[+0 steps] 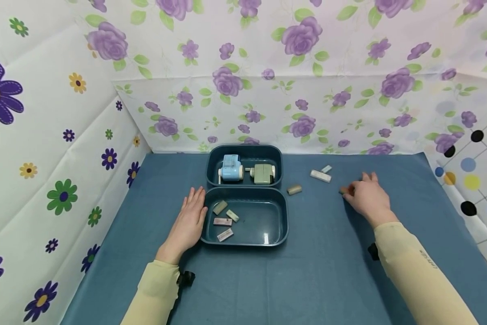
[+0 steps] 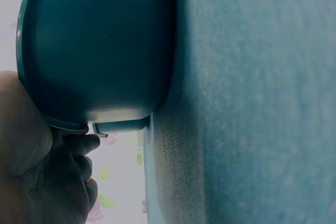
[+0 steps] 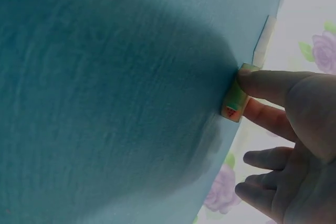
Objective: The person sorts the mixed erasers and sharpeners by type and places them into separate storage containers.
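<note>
My left hand (image 1: 188, 221) lies with straight fingers along the left rim of the front dark teal tray (image 1: 264, 243); the left wrist view shows it against the tray's outer wall (image 2: 100, 40). Inside that tray are several small erasers, among them a pink one (image 1: 222, 221) and a grey-green one (image 1: 220, 207). At the right, my right hand (image 1: 367, 198) pinches a small green-and-orange eraser (image 3: 236, 95) between thumb and index finger, close over the cloth. Its other fingers are held away from the eraser.
Behind stands a second teal tray (image 1: 243, 148) with a blue crank pencil sharpener (image 1: 231, 168) and a green one (image 1: 263, 174). Between trays and right hand lie a brownish eraser (image 1: 294, 189), a white eraser (image 1: 320, 176) and a smaller white one (image 1: 326, 169). A flowered sheet (image 1: 268, 104) closes the back.
</note>
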Tool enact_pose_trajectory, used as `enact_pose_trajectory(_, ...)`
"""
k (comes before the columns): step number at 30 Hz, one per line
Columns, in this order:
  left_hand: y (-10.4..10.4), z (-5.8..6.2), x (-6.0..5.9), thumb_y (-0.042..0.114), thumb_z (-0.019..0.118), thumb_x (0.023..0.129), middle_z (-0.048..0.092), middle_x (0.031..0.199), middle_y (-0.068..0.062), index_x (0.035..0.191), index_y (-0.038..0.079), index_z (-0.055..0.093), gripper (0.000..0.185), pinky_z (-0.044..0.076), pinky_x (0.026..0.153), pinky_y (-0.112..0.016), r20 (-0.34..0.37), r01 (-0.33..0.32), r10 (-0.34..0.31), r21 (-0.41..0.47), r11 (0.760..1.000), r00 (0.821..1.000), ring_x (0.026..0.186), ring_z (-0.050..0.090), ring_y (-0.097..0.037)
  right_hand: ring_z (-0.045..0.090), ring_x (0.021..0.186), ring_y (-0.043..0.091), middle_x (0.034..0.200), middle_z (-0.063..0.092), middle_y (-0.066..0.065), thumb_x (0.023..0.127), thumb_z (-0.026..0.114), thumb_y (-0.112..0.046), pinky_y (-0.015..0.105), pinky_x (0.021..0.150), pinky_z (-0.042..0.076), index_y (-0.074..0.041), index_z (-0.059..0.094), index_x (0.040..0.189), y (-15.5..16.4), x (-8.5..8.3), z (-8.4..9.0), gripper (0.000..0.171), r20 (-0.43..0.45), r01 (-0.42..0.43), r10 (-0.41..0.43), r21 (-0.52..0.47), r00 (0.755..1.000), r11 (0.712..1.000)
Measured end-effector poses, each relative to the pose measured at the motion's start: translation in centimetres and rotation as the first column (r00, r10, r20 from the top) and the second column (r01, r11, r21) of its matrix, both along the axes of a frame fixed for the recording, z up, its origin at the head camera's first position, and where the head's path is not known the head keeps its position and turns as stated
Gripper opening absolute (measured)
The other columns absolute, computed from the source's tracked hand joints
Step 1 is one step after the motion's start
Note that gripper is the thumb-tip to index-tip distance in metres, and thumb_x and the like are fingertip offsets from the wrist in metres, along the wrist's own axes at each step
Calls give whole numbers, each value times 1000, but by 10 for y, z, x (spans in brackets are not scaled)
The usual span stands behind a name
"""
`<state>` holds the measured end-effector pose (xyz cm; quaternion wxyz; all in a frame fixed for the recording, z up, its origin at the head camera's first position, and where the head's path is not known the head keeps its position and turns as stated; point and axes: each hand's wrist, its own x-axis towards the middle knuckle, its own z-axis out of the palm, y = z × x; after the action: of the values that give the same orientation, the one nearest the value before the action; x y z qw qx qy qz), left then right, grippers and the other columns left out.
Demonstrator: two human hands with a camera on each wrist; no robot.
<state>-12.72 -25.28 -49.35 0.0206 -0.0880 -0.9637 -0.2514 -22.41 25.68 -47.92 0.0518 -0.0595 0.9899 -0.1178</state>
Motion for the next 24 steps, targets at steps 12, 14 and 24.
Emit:
enact_pose_trajectory(12, 1, 0, -1, 16, 46, 117, 22, 176, -19, 167, -4, 29, 57, 8, 131, -58, 11, -4, 4, 3, 1000, 1000, 165, 5, -34, 2, 154, 65, 163, 14, 48, 100, 72, -24, 79, 105, 38, 8, 71, 123, 4, 3, -5, 40, -11, 24, -25, -27, 1000, 999)
enact_pose_trajectory(14, 1, 0, -1, 16, 46, 117, 22, 176, -19, 167, -4, 29, 57, 9, 131, -58, 11, -4, 4, 3, 1000, 1000, 165, 6, -34, 2, 154, 64, 163, 15, 48, 99, 73, -25, 79, 105, 38, 8, 71, 122, 4, 4, -5, 40, -17, 29, -30, -29, 999, 999)
enact_pose_trajectory(24, 0, 0, 0, 16, 47, 117, 22, 176, -19, 167, -4, 29, 57, 8, 131, -57, 11, -5, 5, 10, 1000, 1000, 164, 7, -36, 5, 155, 63, 163, 19, 46, 99, 68, -22, 72, 88, 49, 2, 75, 103, 4, 5, -4, 25, -14, 47, -47, -36, 999, 998)
